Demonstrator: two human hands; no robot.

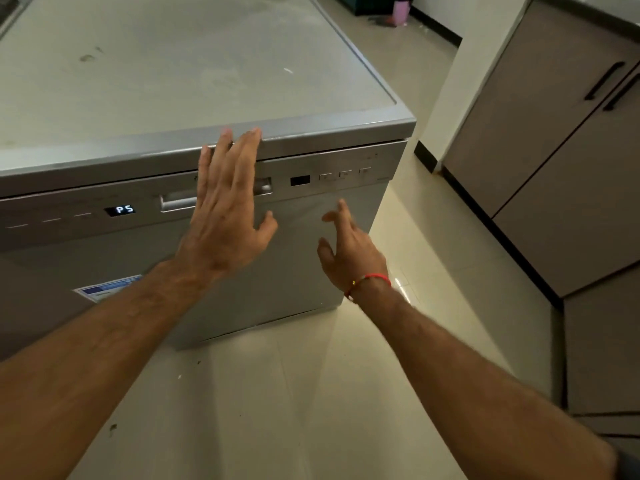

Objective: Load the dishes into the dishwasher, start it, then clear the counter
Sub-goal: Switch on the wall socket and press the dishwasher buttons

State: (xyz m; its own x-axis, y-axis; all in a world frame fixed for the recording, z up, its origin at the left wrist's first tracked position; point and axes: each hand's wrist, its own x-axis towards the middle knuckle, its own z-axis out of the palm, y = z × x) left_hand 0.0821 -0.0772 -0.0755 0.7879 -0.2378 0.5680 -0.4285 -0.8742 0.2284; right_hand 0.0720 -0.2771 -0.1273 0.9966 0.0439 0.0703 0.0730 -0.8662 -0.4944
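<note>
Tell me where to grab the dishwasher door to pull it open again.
Grip the recessed handle in the control strip at the top of the dishwasher door. Come from the front and hook fingers up under its bar. The left hand lies flat over its right part; the right hand hovers free.

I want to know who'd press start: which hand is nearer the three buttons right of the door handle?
Right. The right hand hovers just below the three buttons; the left hand lies flat over the door handle, further left.
</note>
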